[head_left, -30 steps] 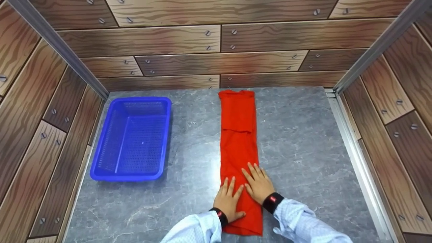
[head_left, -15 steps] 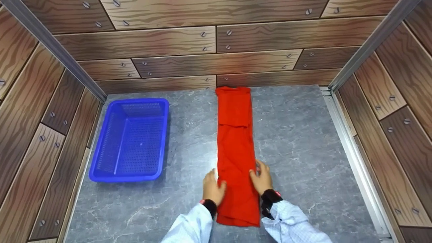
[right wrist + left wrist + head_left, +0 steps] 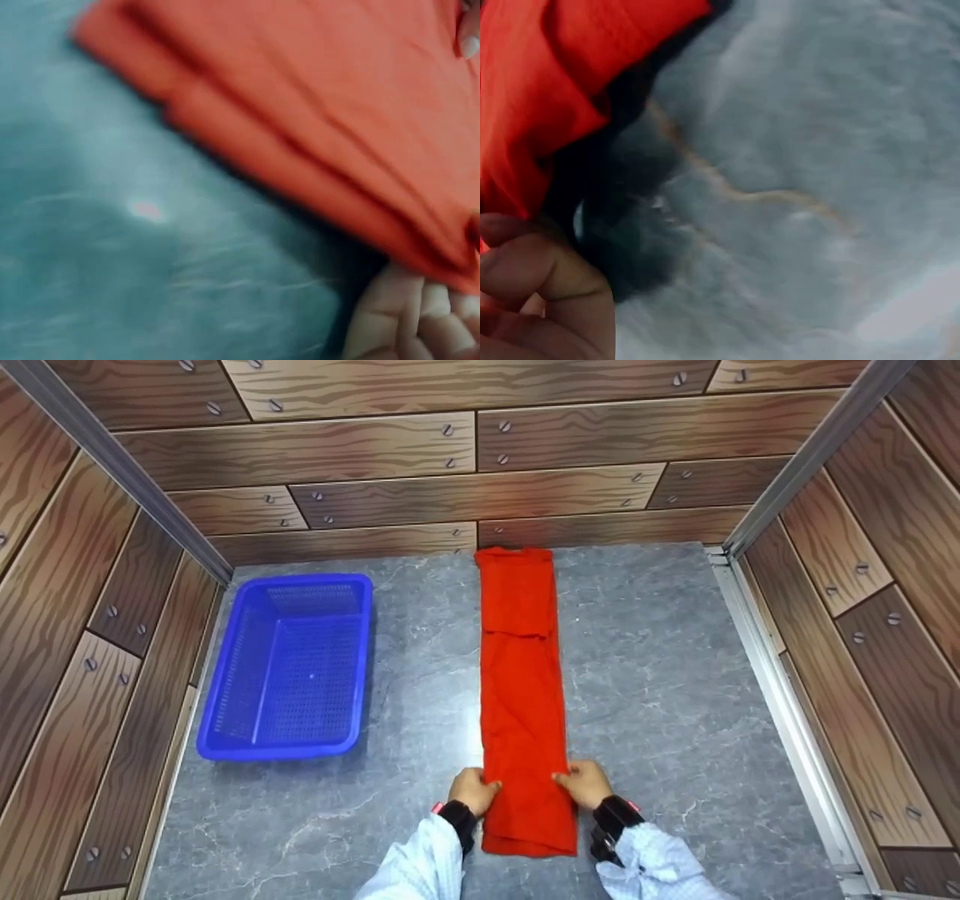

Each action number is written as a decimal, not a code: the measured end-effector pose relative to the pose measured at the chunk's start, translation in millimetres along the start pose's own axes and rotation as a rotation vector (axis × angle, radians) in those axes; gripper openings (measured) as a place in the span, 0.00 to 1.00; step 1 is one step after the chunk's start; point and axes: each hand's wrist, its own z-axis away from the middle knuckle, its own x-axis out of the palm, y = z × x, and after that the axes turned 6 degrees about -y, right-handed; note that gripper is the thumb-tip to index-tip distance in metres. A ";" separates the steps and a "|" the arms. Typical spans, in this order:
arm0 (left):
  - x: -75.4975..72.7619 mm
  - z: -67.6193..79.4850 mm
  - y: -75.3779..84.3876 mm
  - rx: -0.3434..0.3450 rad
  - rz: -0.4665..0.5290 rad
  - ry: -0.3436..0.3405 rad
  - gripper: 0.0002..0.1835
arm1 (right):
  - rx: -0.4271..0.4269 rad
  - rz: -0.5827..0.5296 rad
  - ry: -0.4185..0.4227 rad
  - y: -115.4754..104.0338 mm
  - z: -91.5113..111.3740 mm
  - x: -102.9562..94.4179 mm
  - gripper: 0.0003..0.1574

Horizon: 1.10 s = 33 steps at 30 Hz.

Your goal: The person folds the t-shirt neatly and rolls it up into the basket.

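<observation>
A red cloth garment [image 3: 519,690], folded into a long narrow strip, lies lengthwise on the grey surface, with a shorter folded flap at its far end. My left hand [image 3: 472,791] pinches its left edge near the close end, thumb on top and fingers curled beneath. On the opposite edge, my right hand [image 3: 586,784] pinches the fabric the same way. In the left wrist view the curled fingers [image 3: 540,289] meet the lifted red fabric [image 3: 562,90]. The right wrist view shows layered folds of cloth [image 3: 322,127] above the curled fingers [image 3: 420,319].
A blue perforated plastic basket [image 3: 360,660] stands to the left on the grey marbled surface [image 3: 645,660]. Wood-patterned panels [image 3: 375,450] wall the back and both sides, with metal rails at the corners.
Both hands were flat on the cloth, then moved out to its two side edges and curled their fingers under. They now pinch the edges a little closer to the near end.
</observation>
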 end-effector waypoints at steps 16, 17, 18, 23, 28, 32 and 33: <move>-4.4 37.7 -28.7 0.054 0.128 -0.198 0.11 | 0.067 -0.270 -0.351 30.5 43.9 0.9 0.12; -5.0 40.7 -31.0 0.029 0.150 -0.224 0.12 | 0.079 -0.275 -0.379 33.3 48.1 1.5 0.12; -5.6 43.4 -33.2 0.006 0.175 -0.245 0.13 | 0.089 -0.278 -0.402 35.6 52.2 2.1 0.13; -9.7 55.5 -42.5 -0.062 0.276 -0.339 0.15 | 0.138 -0.298 -0.474 42.8 69.7 3.0 0.12; -13.8 57.6 -45.5 -0.161 0.465 -0.453 0.15 | 0.186 -0.387 -0.522 40.6 74.8 -4.0 0.09; -20.8 47.9 -37.5 -0.231 0.685 -0.448 0.11 | 0.195 -0.505 -0.521 30.3 65.9 -14.3 0.06; -23.2 44.1 -34.3 -0.238 0.730 -0.441 0.10 | 0.190 -0.540 -0.520 26.9 62.1 -17.0 0.05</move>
